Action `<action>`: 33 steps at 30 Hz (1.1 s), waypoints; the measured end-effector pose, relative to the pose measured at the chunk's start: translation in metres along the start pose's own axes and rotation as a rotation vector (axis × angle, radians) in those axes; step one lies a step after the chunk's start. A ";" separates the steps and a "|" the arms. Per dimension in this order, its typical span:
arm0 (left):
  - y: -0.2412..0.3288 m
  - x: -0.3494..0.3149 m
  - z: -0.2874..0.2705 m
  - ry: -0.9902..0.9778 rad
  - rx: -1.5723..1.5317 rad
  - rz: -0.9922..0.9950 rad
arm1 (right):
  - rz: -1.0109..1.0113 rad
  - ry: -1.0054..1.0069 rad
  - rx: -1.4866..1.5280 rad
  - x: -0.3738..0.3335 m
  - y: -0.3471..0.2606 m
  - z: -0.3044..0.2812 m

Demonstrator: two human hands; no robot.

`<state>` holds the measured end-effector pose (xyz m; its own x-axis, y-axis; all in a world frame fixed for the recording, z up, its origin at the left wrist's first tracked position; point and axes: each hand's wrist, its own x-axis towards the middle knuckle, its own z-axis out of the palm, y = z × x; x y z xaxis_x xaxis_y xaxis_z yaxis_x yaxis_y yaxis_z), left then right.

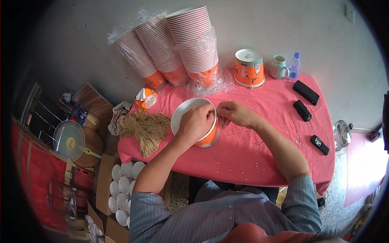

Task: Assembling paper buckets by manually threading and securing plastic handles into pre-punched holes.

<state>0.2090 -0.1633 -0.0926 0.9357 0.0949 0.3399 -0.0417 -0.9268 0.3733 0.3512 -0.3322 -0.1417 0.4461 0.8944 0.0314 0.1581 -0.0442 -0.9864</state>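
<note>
A large white-lined paper bucket (207, 140) with an orange printed outside stands upright near the front of the table, its mouth facing up. My left hand (197, 122) reaches over its mouth, fingers curled down against the inside of the right wall; the fingertips are partly hidden. Just outside that wall, my right hand (236, 114) is closed in a pinch on what looks like a thin string, its strand barely visible under the fingers. Left of the bucket lies a bundle of tan strings (146, 131), spreading over the table's left side.
Tall nested bucket stacks (189, 30) in clear plastic lean at the back. An upside-down orange bucket (249, 74), mug (278, 68), bottle (295, 67) and black devices (306, 92) line the right. An orange-white packet (146, 98) sits back left; a carton (106, 184) of white cups is below.
</note>
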 end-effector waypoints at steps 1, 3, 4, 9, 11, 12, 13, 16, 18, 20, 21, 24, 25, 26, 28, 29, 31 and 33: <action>-0.002 0.000 -0.001 0.033 -0.024 0.015 | 0.033 -0.022 0.031 -0.002 -0.003 -0.001; -0.009 0.000 -0.008 0.055 0.045 -0.028 | 0.066 -0.040 0.062 -0.004 -0.007 -0.006; -0.012 0.002 -0.012 0.082 0.065 -0.066 | 0.062 -0.005 0.052 -0.004 -0.008 -0.011; -0.003 0.001 -0.038 0.204 0.090 -0.013 | -0.011 0.147 0.006 -0.013 -0.030 -0.017; 0.004 0.000 -0.041 0.220 0.054 0.057 | -0.083 0.118 -0.110 -0.019 -0.045 -0.011; 0.011 0.002 -0.038 0.228 0.012 0.158 | -0.081 0.121 -0.111 -0.021 -0.048 -0.006; 0.017 0.004 -0.034 0.235 -0.031 0.259 | -0.100 0.130 -0.099 -0.022 -0.050 -0.001; 0.027 0.010 -0.027 0.244 -0.155 0.255 | -0.117 0.161 -0.066 -0.022 -0.049 0.000; 0.028 0.011 -0.025 0.233 -0.381 0.077 | -0.117 0.183 -0.045 -0.021 -0.046 -0.003; 0.012 0.011 -0.015 0.141 -0.502 -0.009 | -0.135 0.160 0.065 -0.019 -0.047 -0.005; 0.010 0.013 -0.014 0.042 -0.623 -0.101 | -0.142 0.166 0.063 -0.017 -0.044 -0.007; 0.009 0.017 -0.011 -0.233 -0.868 -0.207 | -0.205 0.147 0.163 -0.013 -0.034 -0.009; 0.010 0.018 -0.009 -0.234 -0.874 -0.207 | -0.202 0.146 0.183 -0.014 -0.033 -0.011; 0.009 0.019 -0.005 -0.238 -0.869 -0.199 | -0.199 0.145 0.203 -0.013 -0.031 -0.012; 0.002 0.019 0.001 -0.264 -0.903 -0.250 | -0.201 0.132 0.234 -0.010 -0.030 -0.012; -0.001 0.019 0.005 -0.270 -0.971 -0.279 | -0.193 0.115 0.265 -0.009 -0.029 -0.013; 0.001 0.021 0.002 -0.279 -1.022 -0.317 | -0.154 0.147 0.308 -0.012 -0.033 -0.013; 0.004 0.023 0.001 -0.289 -1.075 -0.354 | -0.114 0.181 0.351 -0.013 -0.034 -0.016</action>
<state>0.2303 -0.1648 -0.0843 0.9936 0.0717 -0.0872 0.0921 -0.0670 0.9935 0.3545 -0.3492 -0.1061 0.5954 0.7909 0.1410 -0.0806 0.2334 -0.9690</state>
